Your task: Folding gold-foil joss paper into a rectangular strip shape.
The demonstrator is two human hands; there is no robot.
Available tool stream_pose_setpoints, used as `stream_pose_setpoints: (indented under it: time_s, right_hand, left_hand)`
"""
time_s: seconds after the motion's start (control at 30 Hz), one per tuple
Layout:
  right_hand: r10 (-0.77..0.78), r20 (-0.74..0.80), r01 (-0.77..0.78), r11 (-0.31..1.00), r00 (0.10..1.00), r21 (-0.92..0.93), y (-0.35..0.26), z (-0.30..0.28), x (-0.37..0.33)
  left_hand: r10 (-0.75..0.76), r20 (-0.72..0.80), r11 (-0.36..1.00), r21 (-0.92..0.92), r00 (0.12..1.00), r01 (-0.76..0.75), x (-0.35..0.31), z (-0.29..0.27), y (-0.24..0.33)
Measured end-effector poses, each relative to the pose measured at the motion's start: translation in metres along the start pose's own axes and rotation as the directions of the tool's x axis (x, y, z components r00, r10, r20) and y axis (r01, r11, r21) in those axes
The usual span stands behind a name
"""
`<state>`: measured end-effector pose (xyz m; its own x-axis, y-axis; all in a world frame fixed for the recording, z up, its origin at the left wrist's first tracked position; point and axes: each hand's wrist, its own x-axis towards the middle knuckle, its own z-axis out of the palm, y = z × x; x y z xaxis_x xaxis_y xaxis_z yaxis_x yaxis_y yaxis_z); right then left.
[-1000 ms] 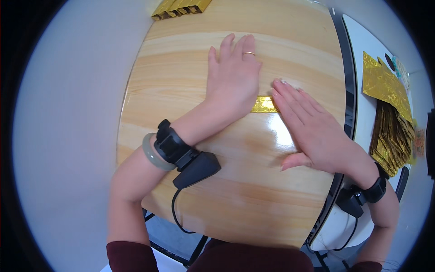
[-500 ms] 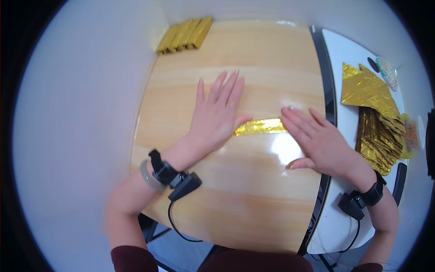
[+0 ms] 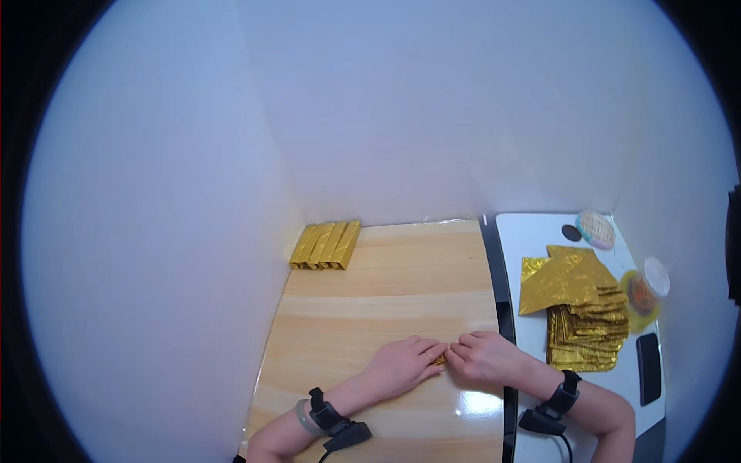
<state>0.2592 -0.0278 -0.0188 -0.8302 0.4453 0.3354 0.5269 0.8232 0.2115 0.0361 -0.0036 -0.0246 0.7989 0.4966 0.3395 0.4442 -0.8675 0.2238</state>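
Observation:
A folded strip of gold foil paper (image 3: 440, 359) lies on the wooden tabletop, mostly covered by my fingers; only a small shiny bit of it shows. From the left, my left hand (image 3: 400, 366) holds it down, its fingers bent and drawn together over the strip. My right hand (image 3: 485, 359) is curled in a pinch at the strip's right end, and its fingertips nearly meet those of my left hand. What the strip looks like beneath the fingers is hidden.
Several folded gold foil tubes (image 3: 328, 245) sit side by side at the far left corner. On the white table (image 3: 532, 409) at right lie a fanned stack of gold foil sheets (image 3: 587, 332), a dark phone-like slab (image 3: 649, 369), a lidded tub (image 3: 642, 293) and a woven pad (image 3: 596, 231). Pale walls enclose the table.
Both hands went from lying flat and spread to bent and close together at the strip, which is now mostly covered. The view has tilted up, showing more wall.

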Motion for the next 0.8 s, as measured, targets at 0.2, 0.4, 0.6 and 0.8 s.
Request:
stream_pose_setpoints:
  time_s: [0.2,0.4,0.6,0.8]
  right_hand:
    - [0.251,0.018,-0.246,0.927,0.968,0.283,0.017,-0.024,0.017]
    - [0.482,-0.086,-0.327,0.704,0.872,0.631,0.021,-0.061,0.032]
    - [0.513,-0.282,-0.190,0.686,0.811,0.702,-0.002,-0.110,0.044]
    - [0.182,-0.579,0.605,-0.170,0.795,0.778,-0.053,-0.162,-0.041]
  left_hand:
    - [-0.305,0.153,0.918,-0.216,0.940,0.333,0.011,-0.012,-0.008]
    - [-0.355,0.336,0.162,-0.897,0.872,0.412,0.019,-0.031,0.004]
    - [-0.158,0.363,0.096,-0.920,0.918,0.380,0.006,-0.046,0.006]
    - [-0.082,0.369,0.103,-0.921,0.926,0.377,0.019,-0.053,0.019]
